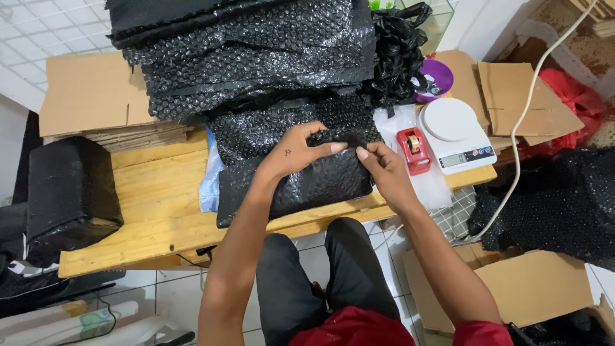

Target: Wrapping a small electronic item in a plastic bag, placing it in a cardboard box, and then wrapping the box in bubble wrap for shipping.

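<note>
Your left hand (291, 154): fingers pinched on the black bubble-wrap parcel (301, 182), frame centre.
Your right hand (384, 170): fingers pinched on its top edge.
Parcel: flat on the counter (154, 205).

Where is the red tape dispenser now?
In the head view, the red plastic tape dispenser sits on the wooden table, between the right hand and the white round-topped scale.

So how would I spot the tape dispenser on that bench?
Start at the wooden bench and go to its right end, where a white kitchen scale sits. The tape dispenser lies just left of it, beside the right hand: small and the only red thing on the bench.
</note>
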